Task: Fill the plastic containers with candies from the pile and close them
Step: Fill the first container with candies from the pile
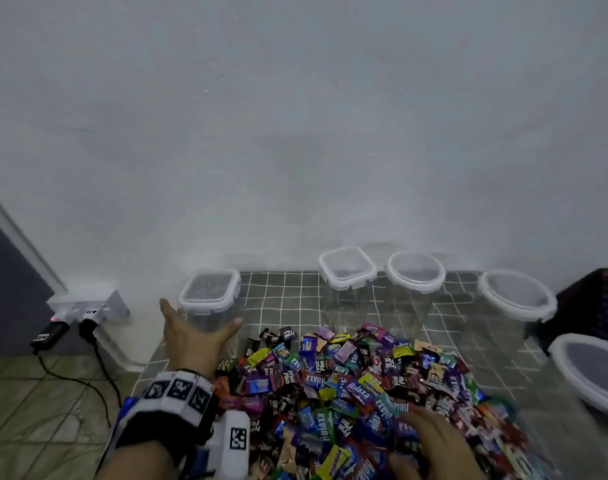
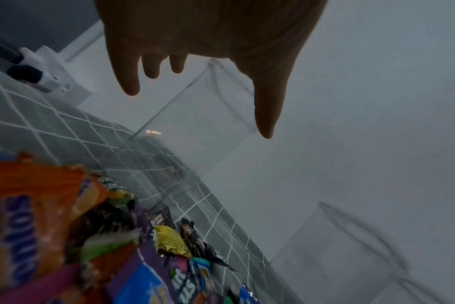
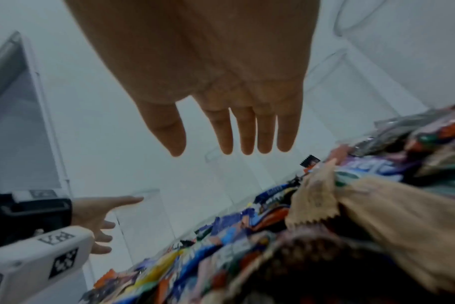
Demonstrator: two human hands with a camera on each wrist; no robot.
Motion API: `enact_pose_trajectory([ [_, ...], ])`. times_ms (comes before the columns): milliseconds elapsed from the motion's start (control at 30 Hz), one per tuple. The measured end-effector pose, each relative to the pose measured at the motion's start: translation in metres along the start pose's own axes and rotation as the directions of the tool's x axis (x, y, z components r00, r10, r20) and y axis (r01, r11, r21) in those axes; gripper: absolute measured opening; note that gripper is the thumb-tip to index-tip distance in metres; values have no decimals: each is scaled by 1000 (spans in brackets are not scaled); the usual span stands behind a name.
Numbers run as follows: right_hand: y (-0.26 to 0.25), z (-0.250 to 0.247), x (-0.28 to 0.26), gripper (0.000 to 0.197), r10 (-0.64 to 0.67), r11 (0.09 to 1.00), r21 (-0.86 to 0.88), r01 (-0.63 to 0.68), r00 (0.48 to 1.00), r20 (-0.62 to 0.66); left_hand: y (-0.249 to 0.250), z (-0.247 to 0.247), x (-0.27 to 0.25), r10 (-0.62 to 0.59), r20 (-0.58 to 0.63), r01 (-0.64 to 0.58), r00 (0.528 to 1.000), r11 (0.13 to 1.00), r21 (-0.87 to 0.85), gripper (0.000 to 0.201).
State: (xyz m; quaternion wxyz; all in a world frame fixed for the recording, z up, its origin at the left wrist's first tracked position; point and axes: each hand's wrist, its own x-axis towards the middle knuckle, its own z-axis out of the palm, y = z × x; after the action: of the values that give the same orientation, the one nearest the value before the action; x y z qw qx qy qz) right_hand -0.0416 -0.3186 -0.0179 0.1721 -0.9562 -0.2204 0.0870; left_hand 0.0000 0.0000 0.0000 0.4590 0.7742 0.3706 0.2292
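Right hand (image 3: 221,92), fingers (image 3: 247,133) straight, above candy pile (image 3: 299,246)

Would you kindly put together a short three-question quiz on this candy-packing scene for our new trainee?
1. True or false: the left hand is spread open at the square container on the far left.
2. How many lidded containers show in the head view?
A. three
B. five
C. seven
3. Fill in: the right hand is over the ___ pile.

Key: 1 true; 2 B; 3 candy.
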Motion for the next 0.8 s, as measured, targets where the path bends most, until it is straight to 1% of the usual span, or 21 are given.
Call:
enact_pose_trajectory([
  [33,3,0,6,101,22,1000,-17,-23,998,-64,-1,4,3,12,7,-12,1000,1000,-21,127],
  [67,5,2,6,123,73,997,-30,-75,996,-54,-4,9,6,34,13,-33,999,998,-47,126],
  [100,6,2,7,136,118,992,-40,-119,993,-17,-8,14,13,38,21,-36,999,995,-89,123],
  [133,5,-1,3,139,112,994,-14,-112,994,17,-11,19,20,40,15,-38,999,989,-142,120],
  [167,3,-2,2,134,114,993,18,-115,993,30,-14,23,24,47,15,-43,999,981,-187,115],
  [200,-1,-3,-1,118,91,995,49,-91,996,15,-17,25,26,46,15,-42,999,979,-201,110],
  [233,-4,-2,-5,98,71,997,44,-70,997,-6,-19,26,27,41,9,-39,999,980,-193,104],
  [267,-11,-5,-9,81,75,997,33,-74,997,-30,-20,24,27,34,-1,-34,999,988,-153,100],
  [300,-15,-7,-13,73,83,996,41,-81,996,-45,-19,21,26,33,-13,-34,999,993,-112,97],
  [333,-16,-7,-15,71,70,997,39,-68,996,-51,-17,17,24,34,-20,-36,999,996,-84,96],
  [433,-22,-8,-23,68,30,999,31,-28,998,-55,-6,-3,8,78,-32,-81,996,991,-107,95],
  [500,-24,-9,-26,67,1,999,35,2,996,-87,3,-17,-5,146,-24,-148,989,980,-133,93],
  [567,-25,-13,-29,66,-37,999,30,42,991,-132,13,-30,-21,224,-1,-221,975,963,-155,87],
  [633,-27,-18,-34,66,-41,998,33,47,984,-173,19,-42,-37,284,37,-273,958,945,-182,83],
  [700,-31,-24,-41,63,-36,998,48,46,978,-203,22,-51,-55,332,81,-305,940,922,-237,84],
  [767,-37,-28,-48,57,-41,997,58,56,971,-235,23,-59,-73,356,138,-302,924,903,-306,85],
  [800,-40,-31,-52,52,-43,996,70,62,968,-247,23,-64,-83,372,172,-299,912,891,-341,82],
])
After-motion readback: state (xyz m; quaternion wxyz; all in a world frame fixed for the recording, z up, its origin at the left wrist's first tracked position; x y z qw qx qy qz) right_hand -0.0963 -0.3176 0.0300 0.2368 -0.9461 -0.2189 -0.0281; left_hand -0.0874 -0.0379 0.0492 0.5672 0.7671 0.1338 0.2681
